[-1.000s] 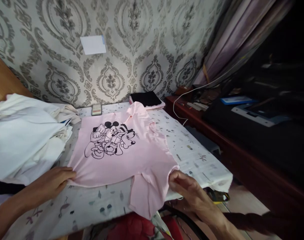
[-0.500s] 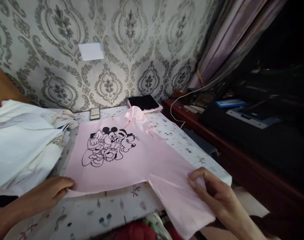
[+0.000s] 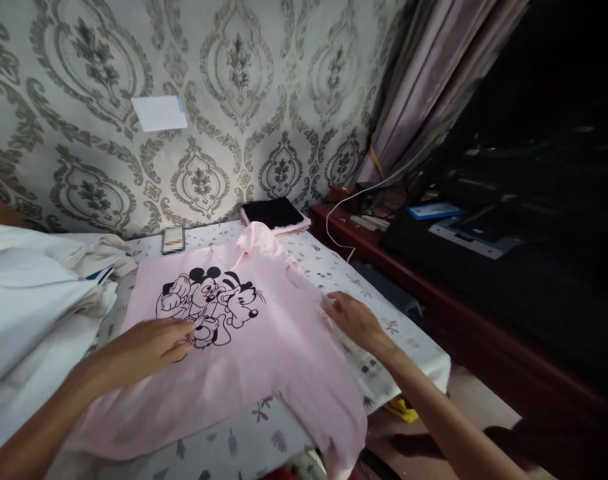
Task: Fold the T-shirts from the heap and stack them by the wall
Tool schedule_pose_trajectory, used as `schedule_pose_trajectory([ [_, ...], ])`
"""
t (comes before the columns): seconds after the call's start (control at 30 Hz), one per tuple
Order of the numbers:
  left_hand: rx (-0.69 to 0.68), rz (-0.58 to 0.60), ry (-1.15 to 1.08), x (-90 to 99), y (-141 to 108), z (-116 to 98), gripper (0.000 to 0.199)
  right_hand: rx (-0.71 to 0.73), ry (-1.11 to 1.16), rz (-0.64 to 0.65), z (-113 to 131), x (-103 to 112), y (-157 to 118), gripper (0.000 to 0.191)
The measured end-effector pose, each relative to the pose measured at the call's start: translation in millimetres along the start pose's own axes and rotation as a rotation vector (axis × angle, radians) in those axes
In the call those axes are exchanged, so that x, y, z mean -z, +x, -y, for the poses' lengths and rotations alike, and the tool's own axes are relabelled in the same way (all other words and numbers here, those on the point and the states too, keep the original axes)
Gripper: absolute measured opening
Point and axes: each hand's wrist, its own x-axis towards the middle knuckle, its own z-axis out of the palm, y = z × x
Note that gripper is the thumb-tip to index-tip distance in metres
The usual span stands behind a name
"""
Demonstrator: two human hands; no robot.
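Note:
A pink T-shirt [image 3: 244,373] lies spread on the table, with black line-drawn cartoon characters on its front. Its near sleeve hangs over the front edge, and the far sleeve is bunched up. My left hand [image 3: 159,347] is over the lower part of the print, fingers stretched out and holding nothing; whether it touches the cloth is unclear. At the shirt's right edge, by the neckline, is my right hand [image 3: 357,320]. Its fingers are loosely bent and apart, with no cloth visibly gripped.
White cloth [image 3: 34,313] is heaped on the left. Folded black clothing [image 3: 274,212] lies on pink cloth at the back, and a small framed card [image 3: 173,240] stands near the wall. A white cable [image 3: 329,223] runs by the dark red furniture [image 3: 464,320] on the right.
My left hand has let go of the hem corner and moved up over the print. My right hand has left the near sleeve, which now droops, and moved toward the neckline.

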Motion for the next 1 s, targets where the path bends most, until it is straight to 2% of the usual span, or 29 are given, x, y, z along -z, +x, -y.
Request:
schedule_pose_trajectory([
  [0.07,-0.089,0.031,-0.016,12.4,66,-29,0.039,0.011,-0.091,-0.05,2,-13,18,0.016],
  [0.17,-0.228,-0.046,0.012,11.6,173,-60,0.031,0.061,-0.115,-0.067,8,-23,25,0.016],
  [0.23,-0.135,-0.045,0.079,2.6,236,-74,0.037,0.065,-0.098,-0.072,10,-25,23,0.016],
  [0.3,-0.093,-0.012,0.112,-7.1,284,-83,0.04,0.047,-0.065,-0.05,9,-24,22,0.014],
  [0.4,-0.07,0.036,0.135,-16.0,326,-91,0.032,0.027,0.001,-0.002,1,-20,25,0.014],
  [0.47,-0.062,0.025,0.132,-18.1,340,-94,0.027,0.035,0.037,-0.004,-7,-15,29,0.017],
  [0.57,-0.053,-0.077,0.094,-20.7,349,-99,0.028,0.025,0.041,-0.063,-20,-7,36,0.021],
  [0.73,-0.094,-0.183,-0.009,-35.5,341,-99,0.033,-0.008,-0.114,-0.019,-44,-3,45,0.018],
  [0.8,-0.137,-0.204,-0.054,-44.9,326,-92,0.037,0.04,-0.169,-0.075,-47,-6,49,0.018],
  [0.9,-0.224,-0.282,-0.132,-60.0,289,-73,0.042,0.248,-0.17,-0.156,-34,-17,64,0.028],
  [1.0,-0.235,-0.376,-0.171,-71.5,240,-45,0.042,0.502,-0.132,-0.029,-3,-41,90,0.033],
])
